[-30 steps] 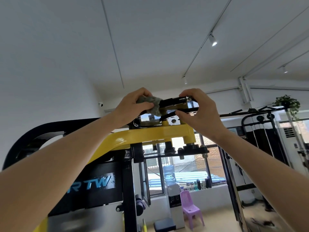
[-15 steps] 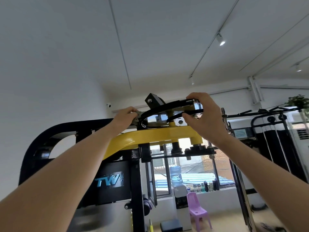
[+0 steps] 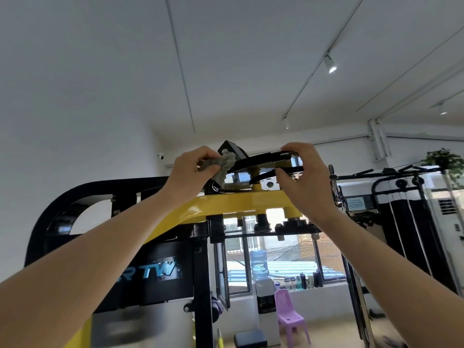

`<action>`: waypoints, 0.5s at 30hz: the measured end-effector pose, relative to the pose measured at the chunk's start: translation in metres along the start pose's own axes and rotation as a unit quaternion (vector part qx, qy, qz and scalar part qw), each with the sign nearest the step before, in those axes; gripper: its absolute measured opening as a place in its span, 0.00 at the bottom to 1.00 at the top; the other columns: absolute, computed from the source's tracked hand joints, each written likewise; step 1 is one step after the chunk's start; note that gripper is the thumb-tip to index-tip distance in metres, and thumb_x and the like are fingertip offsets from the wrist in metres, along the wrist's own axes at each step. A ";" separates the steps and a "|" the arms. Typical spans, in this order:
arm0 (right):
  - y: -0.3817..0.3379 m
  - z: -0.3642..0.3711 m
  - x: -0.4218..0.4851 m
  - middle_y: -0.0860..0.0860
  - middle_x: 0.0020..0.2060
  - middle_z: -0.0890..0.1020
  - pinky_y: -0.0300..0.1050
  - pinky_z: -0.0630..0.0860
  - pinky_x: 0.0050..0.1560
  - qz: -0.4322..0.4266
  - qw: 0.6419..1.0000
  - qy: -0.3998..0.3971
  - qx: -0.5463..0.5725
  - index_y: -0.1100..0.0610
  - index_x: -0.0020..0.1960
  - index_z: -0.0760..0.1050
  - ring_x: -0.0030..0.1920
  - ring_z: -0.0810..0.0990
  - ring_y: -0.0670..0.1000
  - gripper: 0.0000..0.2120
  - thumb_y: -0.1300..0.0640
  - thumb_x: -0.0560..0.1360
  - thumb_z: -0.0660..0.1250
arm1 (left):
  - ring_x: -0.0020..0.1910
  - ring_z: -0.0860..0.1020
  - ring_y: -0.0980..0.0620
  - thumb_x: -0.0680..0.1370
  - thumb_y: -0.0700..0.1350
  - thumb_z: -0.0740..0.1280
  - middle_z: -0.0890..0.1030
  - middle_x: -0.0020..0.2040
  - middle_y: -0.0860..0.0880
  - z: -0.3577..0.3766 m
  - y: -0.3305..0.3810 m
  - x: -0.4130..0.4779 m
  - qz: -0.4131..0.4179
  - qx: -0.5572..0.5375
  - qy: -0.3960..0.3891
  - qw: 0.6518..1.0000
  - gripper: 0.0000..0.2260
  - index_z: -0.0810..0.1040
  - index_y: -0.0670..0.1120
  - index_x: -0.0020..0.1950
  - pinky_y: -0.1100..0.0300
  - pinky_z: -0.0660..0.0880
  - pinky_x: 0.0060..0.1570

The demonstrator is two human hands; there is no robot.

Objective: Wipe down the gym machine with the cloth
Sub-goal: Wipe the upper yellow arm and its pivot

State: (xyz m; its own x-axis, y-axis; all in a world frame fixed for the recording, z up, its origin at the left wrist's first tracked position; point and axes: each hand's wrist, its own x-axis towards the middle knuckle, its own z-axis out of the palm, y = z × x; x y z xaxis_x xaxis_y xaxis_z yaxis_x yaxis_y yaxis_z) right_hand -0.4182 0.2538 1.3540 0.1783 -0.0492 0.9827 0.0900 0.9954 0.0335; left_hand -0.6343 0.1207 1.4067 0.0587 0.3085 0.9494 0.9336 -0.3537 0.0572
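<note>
Our left hand [image 3: 193,169] pinches the grey cloth [image 3: 222,163] between thumb and curled fingers and presses it against the left edge of the black plate [image 3: 263,156] on top of the gym machine [image 3: 100,188]. Our right hand [image 3: 301,177] grips the plate's right end, thumb beneath and fingers over the top. We judge the main risk to be pinching. If the plate pivots while we rub, the cloth or a fingertip could be drawn into the gap beneath it. Reaching overhead, we cannot see the upper face, so patches may go unwiped. A loose pinch could also drop the cloth behind the yellow beam [image 3: 241,202].
</note>
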 end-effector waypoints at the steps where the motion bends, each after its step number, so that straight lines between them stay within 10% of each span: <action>1: -0.003 0.006 -0.004 0.55 0.58 0.78 0.24 0.64 0.59 0.008 1.000 0.017 -0.004 0.62 0.61 0.75 0.55 0.73 0.41 0.20 0.68 0.70 0.72 | 0.44 0.79 0.63 0.77 0.40 0.73 0.82 0.44 0.60 -0.004 -0.002 -0.005 0.006 0.019 -0.009 1.000 0.07 0.82 0.52 0.50 0.72 0.72 0.46; 8: -0.028 0.041 -0.045 0.54 0.81 0.55 0.55 0.59 0.74 0.087 0.993 0.065 -0.036 0.56 0.74 0.69 0.77 0.53 0.43 0.31 0.62 0.71 0.69 | 0.48 0.77 0.58 0.78 0.46 0.73 0.78 0.46 0.59 -0.045 -0.068 -0.055 -0.061 0.220 -0.095 0.969 0.06 0.81 0.56 0.53 0.63 0.70 0.51; 15: -0.040 0.100 -0.099 0.55 0.64 0.75 0.56 0.69 0.62 0.033 0.997 -0.038 -0.053 0.56 0.61 0.78 0.63 0.71 0.57 0.21 0.60 0.68 0.70 | 0.49 0.78 0.54 0.77 0.45 0.74 0.80 0.49 0.54 -0.078 -0.089 -0.081 -0.084 0.200 -0.073 0.974 0.08 0.82 0.53 0.55 0.61 0.70 0.49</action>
State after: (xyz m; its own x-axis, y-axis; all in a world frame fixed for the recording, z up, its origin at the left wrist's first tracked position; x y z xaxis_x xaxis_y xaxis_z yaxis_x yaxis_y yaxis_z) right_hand -0.5372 0.2274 1.2732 0.1135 0.0254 0.9932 0.1836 0.9819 -0.0461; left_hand -0.7493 0.0585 1.3487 -0.0846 0.4643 0.8817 0.9956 0.0751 0.0560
